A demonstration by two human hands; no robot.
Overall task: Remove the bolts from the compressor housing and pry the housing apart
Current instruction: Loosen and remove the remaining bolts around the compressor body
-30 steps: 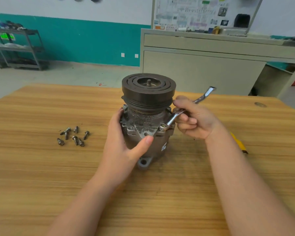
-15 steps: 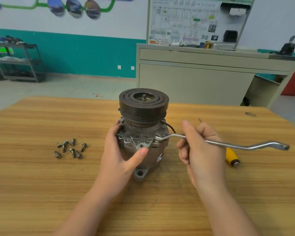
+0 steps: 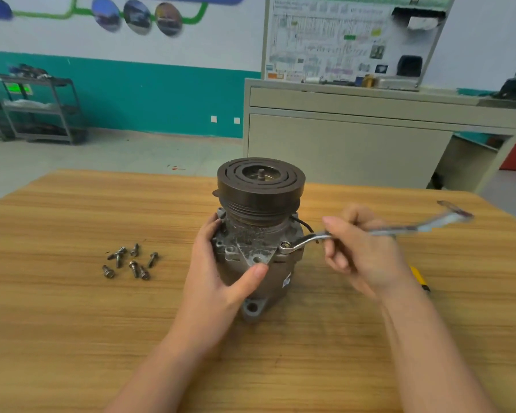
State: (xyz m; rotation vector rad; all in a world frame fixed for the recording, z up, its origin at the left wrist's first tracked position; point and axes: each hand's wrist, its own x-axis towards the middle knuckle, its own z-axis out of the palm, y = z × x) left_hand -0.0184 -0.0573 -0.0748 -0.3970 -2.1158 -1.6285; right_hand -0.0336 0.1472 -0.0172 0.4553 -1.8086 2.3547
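Note:
The compressor [image 3: 258, 234] stands upright on the wooden table [image 3: 72, 323], its dark pulley on top. My left hand [image 3: 218, 281] grips the housing from the left, thumb across the front. A bolt [image 3: 285, 244] sits in the housing's upper right flange with the ring end of a silver wrench [image 3: 379, 232] over it. My right hand [image 3: 361, 254] holds the wrench's shaft, which reaches out to the right and is blurred at its far end. Several removed bolts [image 3: 130, 262] lie loose on the table left of the compressor.
A yellow-handled tool [image 3: 419, 278] lies on the table, partly hidden behind my right wrist. A beige workbench [image 3: 355, 138] with a display board stands beyond the table. A metal rack [image 3: 39, 108] stands at the far left wall.
The wrench swung from pointing up and back to pointing right, then slightly back again, staying on the bolt. My right hand shifted along the shaft. The left hand stayed on the housing.

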